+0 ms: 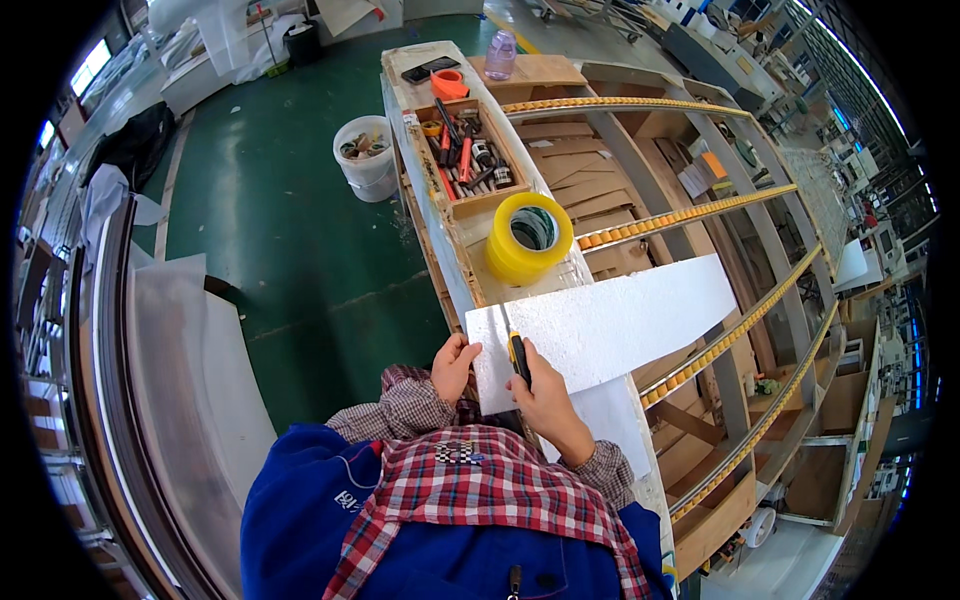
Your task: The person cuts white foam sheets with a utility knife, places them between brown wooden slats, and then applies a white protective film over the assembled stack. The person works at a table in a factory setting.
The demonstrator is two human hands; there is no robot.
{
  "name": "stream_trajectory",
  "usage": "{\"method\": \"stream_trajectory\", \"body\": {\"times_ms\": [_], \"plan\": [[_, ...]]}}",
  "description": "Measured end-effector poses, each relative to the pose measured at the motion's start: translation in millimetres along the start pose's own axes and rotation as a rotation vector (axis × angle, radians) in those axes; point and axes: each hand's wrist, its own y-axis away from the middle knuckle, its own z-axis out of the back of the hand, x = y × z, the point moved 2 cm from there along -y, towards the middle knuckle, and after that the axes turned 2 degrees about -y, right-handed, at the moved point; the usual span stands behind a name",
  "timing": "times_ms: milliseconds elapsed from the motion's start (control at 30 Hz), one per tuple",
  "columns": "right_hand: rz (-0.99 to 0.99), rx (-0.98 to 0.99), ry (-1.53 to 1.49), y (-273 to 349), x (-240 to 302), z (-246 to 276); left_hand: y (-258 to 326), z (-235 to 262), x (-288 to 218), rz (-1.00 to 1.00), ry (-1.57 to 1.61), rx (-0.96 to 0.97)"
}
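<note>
I note the white foam sheet (610, 320) lying at the bench's near end, long axis running off to the right, left hand (455, 365) gripping its near-left edge while the right hand (540, 395) (the nearer one) clenches a yellow-handled knife (516, 352), blade pointing away across the sheet.

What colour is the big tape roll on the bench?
Yellow; the tape roll shows best in the head view.
</note>
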Motion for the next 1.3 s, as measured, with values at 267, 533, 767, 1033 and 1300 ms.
{"method": "stream_trajectory", "body": {"times_ms": [267,533,767,1033,1300], "plan": [[-0.093,0.077,-0.143,-7,9,-3,-6,-1,13,-0.146,-0.117,0.028],[-0.193,0.045,-0.266,-3,23,0,-3,-3,12,-0.250,-0.424,-0.060],[-0.127,0.072,-0.081,31,9,2,3,-11,10,-0.344,-0.448,-0.128],[-0.115,0.069,-0.056,79,25,11,1,-11,15,-0.367,-0.388,-0.169],[-0.210,0.190,-0.065,124,35,30,6,-2,18,-0.342,-0.389,-0.084]]}}
